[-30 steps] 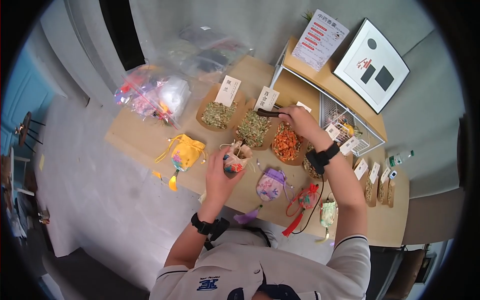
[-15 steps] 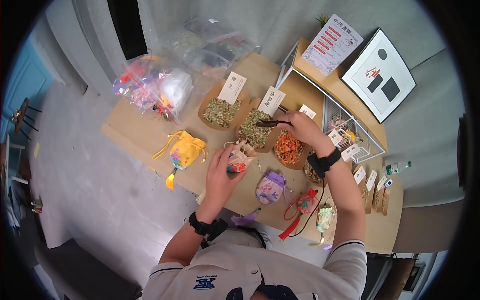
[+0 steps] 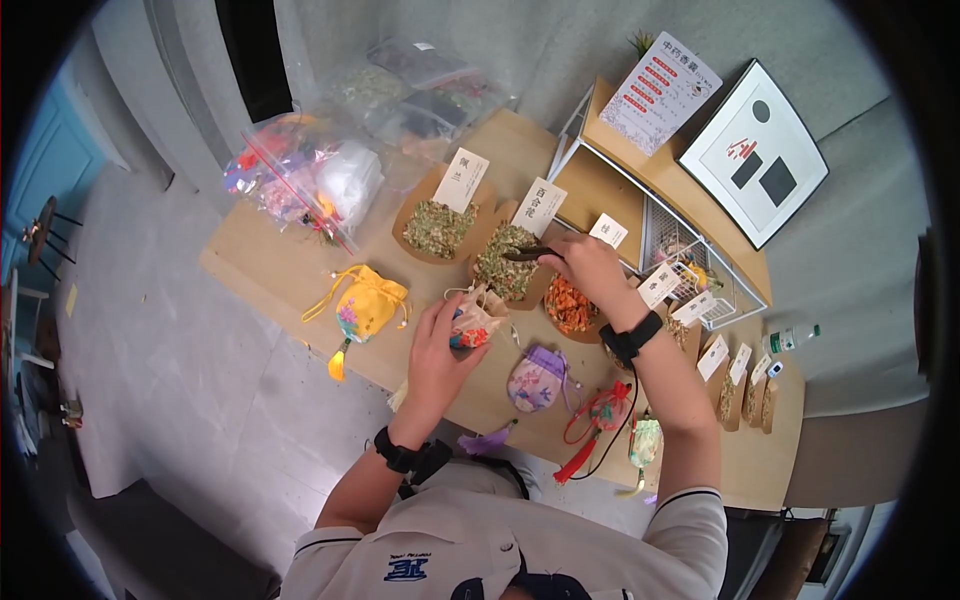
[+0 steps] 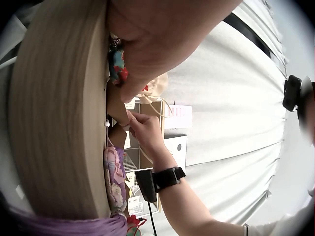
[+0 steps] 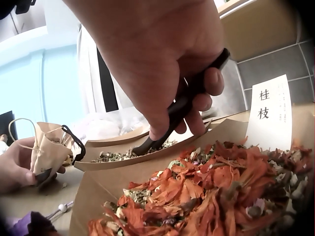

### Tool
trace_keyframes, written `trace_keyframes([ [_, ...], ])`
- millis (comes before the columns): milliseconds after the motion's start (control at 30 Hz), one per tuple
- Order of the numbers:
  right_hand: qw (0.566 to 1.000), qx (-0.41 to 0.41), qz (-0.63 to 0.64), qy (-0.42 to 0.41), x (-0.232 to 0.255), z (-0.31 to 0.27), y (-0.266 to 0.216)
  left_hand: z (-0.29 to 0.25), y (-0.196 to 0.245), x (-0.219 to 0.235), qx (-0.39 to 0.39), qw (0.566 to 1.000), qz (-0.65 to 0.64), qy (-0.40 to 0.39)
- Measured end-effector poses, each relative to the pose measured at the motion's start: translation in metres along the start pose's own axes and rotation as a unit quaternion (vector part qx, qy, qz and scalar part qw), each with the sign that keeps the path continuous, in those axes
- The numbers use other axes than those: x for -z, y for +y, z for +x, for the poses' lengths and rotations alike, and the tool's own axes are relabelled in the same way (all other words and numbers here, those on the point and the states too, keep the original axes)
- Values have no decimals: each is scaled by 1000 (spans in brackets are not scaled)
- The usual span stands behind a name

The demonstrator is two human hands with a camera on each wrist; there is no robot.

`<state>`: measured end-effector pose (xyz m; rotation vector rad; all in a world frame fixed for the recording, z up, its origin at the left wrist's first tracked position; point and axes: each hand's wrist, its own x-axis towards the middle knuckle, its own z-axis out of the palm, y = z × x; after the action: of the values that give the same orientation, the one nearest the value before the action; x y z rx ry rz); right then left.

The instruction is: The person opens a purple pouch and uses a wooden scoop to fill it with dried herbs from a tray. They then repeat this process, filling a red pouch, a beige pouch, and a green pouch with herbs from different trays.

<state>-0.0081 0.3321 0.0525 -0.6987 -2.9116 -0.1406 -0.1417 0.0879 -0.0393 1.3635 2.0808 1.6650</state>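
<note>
My left hand [image 3: 440,345] holds a small cream drawstring pouch [image 3: 480,316] with a red and blue floral base, its mouth gathered loosely upward. In my right hand [image 3: 592,268] is a slim dark brown tool [image 5: 179,109], gripped between thumb and fingers. Its lower end sits among the dried green herbs [image 3: 508,262] in a brown paper tray just beyond the pouch. Close under the right hand lies a tray of orange dried petals [image 5: 221,189] with a label card [image 5: 270,113]. The left palm hides part of the pouch in the left wrist view.
Another herb tray [image 3: 437,228] stands to the left. A yellow pouch [image 3: 368,302], a purple pouch [image 3: 537,378], a red pouch [image 3: 608,408] and a green one [image 3: 646,440] lie along the near side. Plastic bags [image 3: 310,185] sit at back left, a wooden shelf [image 3: 600,130] at back right.
My right hand has brought the dark tool from above the herb tray's far part down into the herbs. The left hand stays around the cream pouch. The head view has shifted slightly.
</note>
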Motion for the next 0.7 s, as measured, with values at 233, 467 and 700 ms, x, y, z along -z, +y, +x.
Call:
trace_keyframes([
  [233, 998, 27, -64, 12, -4, 0, -5, -1, 0, -1, 13, 1000, -6, -3],
  [467, 999, 7, -2, 52, 5, -7, -4, 0, 4, 1, 21, 1000, -11, -1],
  [700, 1000, -13, -14, 19, 2, -21, 4, 2, 5, -1, 8, 1000, -8, 2],
])
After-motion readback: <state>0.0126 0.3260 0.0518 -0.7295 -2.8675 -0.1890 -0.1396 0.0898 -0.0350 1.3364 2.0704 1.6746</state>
